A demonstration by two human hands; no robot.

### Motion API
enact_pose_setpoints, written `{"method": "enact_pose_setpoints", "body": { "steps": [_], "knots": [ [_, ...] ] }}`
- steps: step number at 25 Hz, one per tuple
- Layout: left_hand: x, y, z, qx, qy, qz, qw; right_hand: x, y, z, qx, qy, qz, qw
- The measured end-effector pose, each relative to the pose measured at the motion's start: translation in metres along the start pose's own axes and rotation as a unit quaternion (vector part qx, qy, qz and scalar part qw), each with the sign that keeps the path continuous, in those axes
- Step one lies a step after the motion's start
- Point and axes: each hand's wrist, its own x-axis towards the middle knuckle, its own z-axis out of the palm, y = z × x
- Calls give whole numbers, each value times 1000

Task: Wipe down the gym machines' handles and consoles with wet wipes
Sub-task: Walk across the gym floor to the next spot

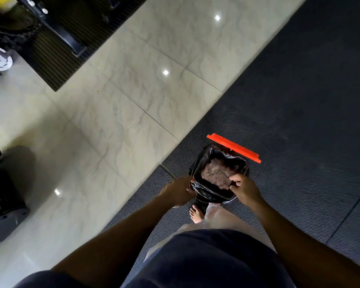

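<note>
A small bin lined with a black plastic bag [208, 194] stands on the dark rubber mat below me, its red lid [234, 148] flipped open at the far side. Crumpled pale used wipes [217, 174] fill the inside. My left hand [180, 192] grips the bag's edge on the left rim. My right hand [242, 187] pinches the bag's edge at the right rim, fingers curled. Both arms reach down from the bottom of the view. No gym machine handle or console lies near my hands.
Glossy marbled floor tiles [121, 113] fill the left and centre. Dark rubber mat [299, 100] covers the right. A machine base on a ribbed black mat [56, 48] sits at top left, another black machine base [2, 196] at the left edge. My bare foot [196, 214] stands beside the bin.
</note>
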Motion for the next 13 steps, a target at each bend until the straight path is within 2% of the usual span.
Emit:
{"method": "enact_pose_setpoints", "body": {
  "steps": [7, 13],
  "knots": [
    [-5, 6, -5, -6, 4, -8, 1000, -1, -13, -8, -2, -11, -23, 1000],
    [-18, -2, -11, -33, 44, -17, 998, -1, -52, -3, -18, -16, -71, 997]
  ]
}}
